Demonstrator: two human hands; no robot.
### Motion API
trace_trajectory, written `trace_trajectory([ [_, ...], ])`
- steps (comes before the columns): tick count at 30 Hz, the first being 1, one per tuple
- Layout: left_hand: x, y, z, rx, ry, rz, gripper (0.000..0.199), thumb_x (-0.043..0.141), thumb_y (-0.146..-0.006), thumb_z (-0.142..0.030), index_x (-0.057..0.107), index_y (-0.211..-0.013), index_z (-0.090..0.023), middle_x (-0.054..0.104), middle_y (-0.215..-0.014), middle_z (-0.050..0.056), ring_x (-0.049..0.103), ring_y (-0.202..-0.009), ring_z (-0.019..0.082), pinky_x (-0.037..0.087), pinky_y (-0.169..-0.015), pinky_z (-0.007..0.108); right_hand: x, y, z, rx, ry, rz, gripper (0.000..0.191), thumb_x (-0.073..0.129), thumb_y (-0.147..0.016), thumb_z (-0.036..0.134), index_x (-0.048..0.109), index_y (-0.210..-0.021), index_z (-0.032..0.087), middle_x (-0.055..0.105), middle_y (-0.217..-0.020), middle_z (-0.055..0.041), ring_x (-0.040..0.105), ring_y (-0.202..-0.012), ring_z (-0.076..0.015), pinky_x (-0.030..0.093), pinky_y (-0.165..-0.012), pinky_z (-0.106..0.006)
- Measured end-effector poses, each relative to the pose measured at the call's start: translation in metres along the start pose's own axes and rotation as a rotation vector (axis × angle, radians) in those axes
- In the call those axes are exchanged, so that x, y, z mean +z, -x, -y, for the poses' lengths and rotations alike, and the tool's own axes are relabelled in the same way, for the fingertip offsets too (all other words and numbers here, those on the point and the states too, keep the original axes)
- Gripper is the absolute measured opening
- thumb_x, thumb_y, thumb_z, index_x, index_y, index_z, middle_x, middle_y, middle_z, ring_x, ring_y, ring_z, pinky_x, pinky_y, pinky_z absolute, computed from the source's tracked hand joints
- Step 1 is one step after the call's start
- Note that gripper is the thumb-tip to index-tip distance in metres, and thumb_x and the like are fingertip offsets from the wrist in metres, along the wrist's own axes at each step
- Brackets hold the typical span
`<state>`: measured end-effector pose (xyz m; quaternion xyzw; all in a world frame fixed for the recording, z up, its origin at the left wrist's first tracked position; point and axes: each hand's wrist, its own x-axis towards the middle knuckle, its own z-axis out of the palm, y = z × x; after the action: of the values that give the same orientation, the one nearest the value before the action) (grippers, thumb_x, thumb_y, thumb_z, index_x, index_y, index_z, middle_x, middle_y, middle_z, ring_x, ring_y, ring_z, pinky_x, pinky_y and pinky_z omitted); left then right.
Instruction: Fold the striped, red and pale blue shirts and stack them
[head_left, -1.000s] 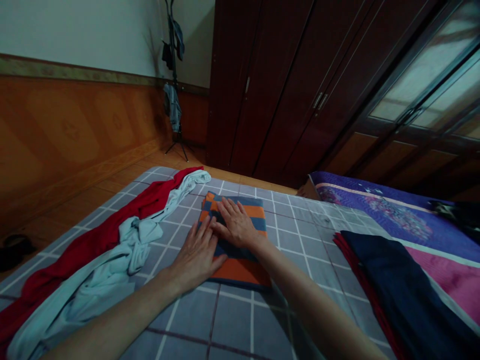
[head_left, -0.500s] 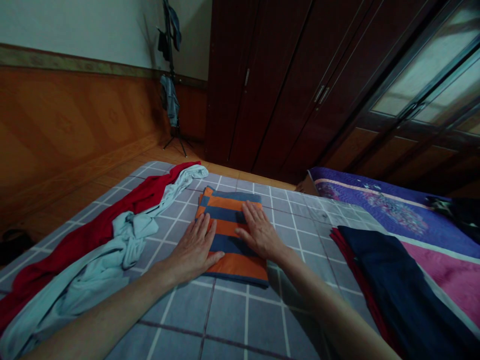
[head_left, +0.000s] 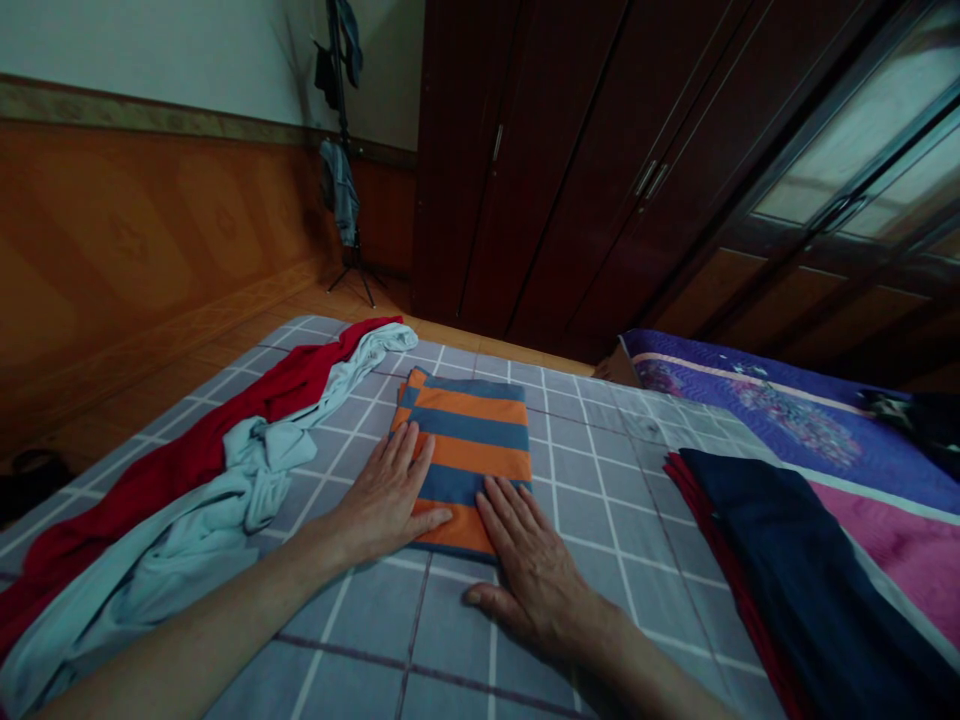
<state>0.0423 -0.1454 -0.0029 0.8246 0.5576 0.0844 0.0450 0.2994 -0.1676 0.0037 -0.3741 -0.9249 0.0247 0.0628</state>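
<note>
A folded cloth with orange and blue-grey stripes (head_left: 472, 432) lies flat on the grey checked bed sheet (head_left: 442, 615). My left hand (head_left: 386, 495) rests flat on its left edge, the fingers stretched forward and the thumb out over the lower orange stripe. Over the cloth's near right corner lies my right hand (head_left: 532, 555), its fingertips on the lowest blue-grey stripe and its thumb out over the sheet. That corner is hidden under the hand. Neither hand holds anything.
Red clothing (head_left: 180, 465) and pale blue clothing (head_left: 262, 465) lie rumpled at the left. Folded dark blue cloth (head_left: 780, 540) sits on red cloth at the right. Beyond are a purple bed cover (head_left: 712, 385), a dark wardrobe (head_left: 555, 170) and a coat stand (head_left: 341, 110).
My right hand has slid back towards me, from the cloth's upper right part to its near right corner. My left hand stays at the left edge, almost unmoved.
</note>
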Motion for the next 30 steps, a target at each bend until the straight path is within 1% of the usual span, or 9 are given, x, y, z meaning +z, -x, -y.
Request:
trace_trajectory([
  [6, 0.003, 0.001, 0.001, -0.001, 0.006, -0.006, 0.095, 0.036, -0.082, -0.073, 0.024, -0.146, -0.005, 0.010, -0.153, 0.026, 0.008, -0.142, 0.037, 0.021, -0.111, 0.052, -0.003, -0.003, -0.031, 0.222, 0.057, -0.049, 0.080, 0.034, -0.091, 0.061, 0.021, -0.148, 0.006, 0.018, -0.152, -0.0196, 0.015, -0.142, -0.0296, 0.025, -0.112, -0.055],
  [10, 0.009, 0.001, 0.003, 0.019, 0.001, -0.057, 0.093, 0.035, -0.082, -0.073, 0.026, -0.146, -0.005, 0.013, -0.153, 0.026, 0.011, -0.142, 0.037, 0.021, -0.111, 0.052, -0.009, -0.027, -0.013, 0.080, 0.047, -0.077, 0.082, 0.036, -0.090, 0.063, 0.021, -0.148, 0.007, 0.016, -0.153, -0.0178, 0.010, -0.143, -0.0291, 0.021, -0.114, -0.053],
  [12, 0.009, 0.002, 0.003, 0.030, -0.009, -0.089, 0.091, 0.035, -0.083, -0.073, 0.028, -0.145, -0.006, 0.017, -0.152, 0.024, 0.013, -0.142, 0.036, 0.022, -0.111, 0.051, -0.010, -0.046, -0.004, -0.011, 0.008, -0.033, 0.082, 0.035, -0.089, 0.066, 0.024, -0.148, 0.010, 0.018, -0.153, -0.0155, 0.012, -0.143, -0.0284, 0.019, -0.115, -0.050],
  [14, 0.007, 0.002, 0.003, 0.033, -0.020, -0.103, 0.088, 0.036, -0.083, -0.071, 0.030, -0.145, -0.008, 0.020, -0.152, 0.023, 0.015, -0.142, 0.036, 0.023, -0.111, 0.050, -0.011, -0.064, -0.008, -0.025, -0.013, 0.014, 0.078, 0.034, -0.089, 0.067, 0.030, -0.147, 0.015, 0.024, -0.152, -0.0120, 0.017, -0.142, -0.0282, 0.019, -0.115, -0.049],
  [19, 0.001, 0.000, 0.000, 0.013, -0.005, -0.030, 0.087, 0.043, -0.083, -0.067, 0.029, -0.145, -0.007, 0.017, -0.152, 0.025, 0.013, -0.141, 0.037, 0.021, -0.111, 0.051, -0.010, -0.083, -0.049, 0.229, 0.075, -0.014, 0.067, 0.033, -0.094, 0.058, 0.034, -0.144, 0.013, 0.028, -0.151, -0.0126, 0.019, -0.141, -0.0288, 0.017, -0.114, -0.051],
  [21, 0.001, 0.000, 0.000, 0.018, 0.012, -0.033, 0.086, 0.044, -0.083, -0.066, 0.029, -0.146, -0.010, 0.014, -0.153, 0.024, 0.011, -0.141, 0.038, 0.020, -0.111, 0.053, -0.011, -0.087, -0.051, 0.281, 0.112, -0.049, 0.068, 0.036, -0.093, 0.058, 0.036, -0.144, 0.012, 0.027, -0.151, -0.0150, 0.019, -0.141, -0.0307, 0.016, -0.114, -0.052],
  [24, 0.004, 0.000, 0.001, 0.025, 0.014, -0.054, 0.082, 0.044, -0.083, -0.066, 0.033, -0.145, -0.013, 0.015, -0.154, 0.022, 0.011, -0.141, 0.039, 0.021, -0.111, 0.053, -0.010, -0.101, -0.032, 0.184, 0.115, -0.093, 0.069, 0.037, -0.091, 0.061, 0.038, -0.143, 0.016, 0.026, -0.152, -0.0157, 0.018, -0.141, -0.0332, 0.015, -0.113, -0.051],
  [27, 0.006, 0.000, 0.001, 0.017, -0.001, -0.062, 0.083, 0.046, -0.081, -0.066, 0.039, -0.141, -0.009, 0.019, -0.153, 0.023, 0.013, -0.141, 0.039, 0.021, -0.112, 0.052, -0.006, -0.126, -0.015, 0.038, 0.074, -0.086, 0.061, 0.030, -0.095, 0.056, 0.039, -0.142, 0.018, 0.029, -0.151, -0.0125, 0.020, -0.140, -0.0297, 0.017, -0.114, -0.047],
  [30, 0.004, 0.000, 0.001, 0.017, -0.002, -0.050, 0.086, 0.046, -0.082, -0.065, 0.035, -0.143, -0.007, 0.019, -0.152, 0.024, 0.014, -0.141, 0.038, 0.021, -0.112, 0.051, -0.002, -0.148, -0.025, 0.038, 0.064, -0.046, 0.057, 0.029, -0.097, 0.051, 0.037, -0.144, 0.019, 0.033, -0.150, -0.0085, 0.025, -0.139, -0.0255, 0.018, -0.114, -0.043],
])
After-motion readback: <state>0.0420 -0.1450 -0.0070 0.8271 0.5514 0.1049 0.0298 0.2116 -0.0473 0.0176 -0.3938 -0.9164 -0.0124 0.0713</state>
